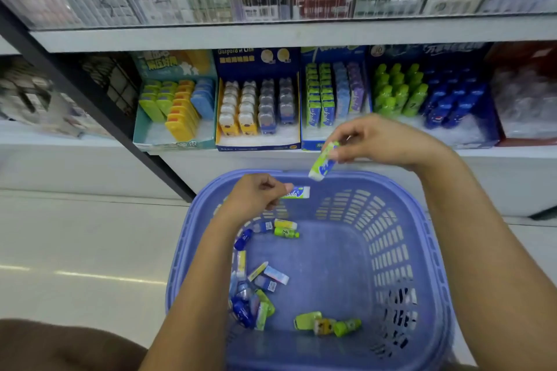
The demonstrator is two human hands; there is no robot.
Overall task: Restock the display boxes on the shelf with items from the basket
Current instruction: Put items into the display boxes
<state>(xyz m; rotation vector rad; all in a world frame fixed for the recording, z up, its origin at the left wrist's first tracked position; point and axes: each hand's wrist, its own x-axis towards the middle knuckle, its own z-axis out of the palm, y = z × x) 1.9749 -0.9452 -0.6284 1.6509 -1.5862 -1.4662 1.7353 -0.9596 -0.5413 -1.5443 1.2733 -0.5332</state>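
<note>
Blue-violet slotted plastic basket (388,250) sits closest, on the floor in front of the person. Loose small stationery pieces (256,289) are scattered on its bottom, mostly under and behind the left grip: flat packs, tiny blue and green bottles. Plenty is left, so the restock looks mid-way.

Left hand (256,196) is over the far-left basket rim, thumb and fingers pinched on one end of a small white flat pack with green-blue print (300,192). The pack sticks out level to the right of the grip. It is probably held as the next one in line.

Right hand (382,141) is higher and further out, past the basket's far rim. Its fingertips pinch the top end of a green-and-blue flat pack with a white end (322,164), which hangs tilted down-left from the grip. It is pinched by one end, likely so the free end can slot in first.

Just beyond and slightly left of the right grip, on the white shelf (256,156), is a blue cardboard display box with rows of green, blue and purple flat packs (334,54). The print matches, so that box is the likely target.

Left of it are a dark blue box of bear-shaped pieces (256,60) and a teal box of yellow, green and blue blocks (168,65). Right of the grip is a box of green and blue mini bottles (431,51).
</note>
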